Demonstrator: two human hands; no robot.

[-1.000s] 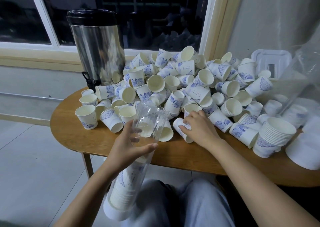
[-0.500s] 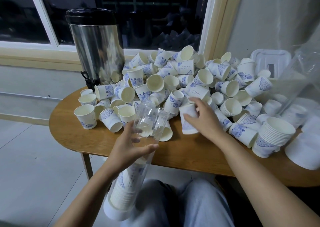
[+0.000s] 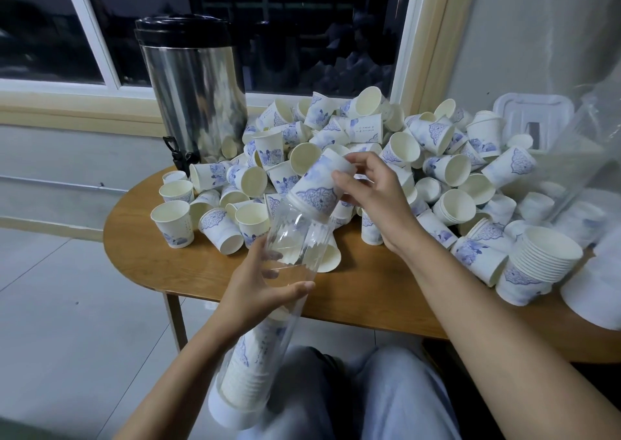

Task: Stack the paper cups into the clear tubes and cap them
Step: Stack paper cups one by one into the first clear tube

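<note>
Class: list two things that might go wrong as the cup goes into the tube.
1. The blue-patterned white paper cup, pinched by the right hand, sits askew at the mouth of the clear plastic tube; its rim might snag.
2. Only the left hand grips the tilted tube; it might slip.

1. The single view comes from a wide-angle camera worn on the person's head.
2. It looks forward and down, close over the near edge of the table (image 3: 369,291).
3. The person's lap (image 3: 386,399) fills the bottom of the frame.
4. The heap of paper cups (image 3: 433,134) lies mid-frame.
5. Beyond the heap, the camera faces the window (image 3: 302,19) and the wall (image 3: 521,36); the window frame's straight lines lean near the picture's sides.
</note>
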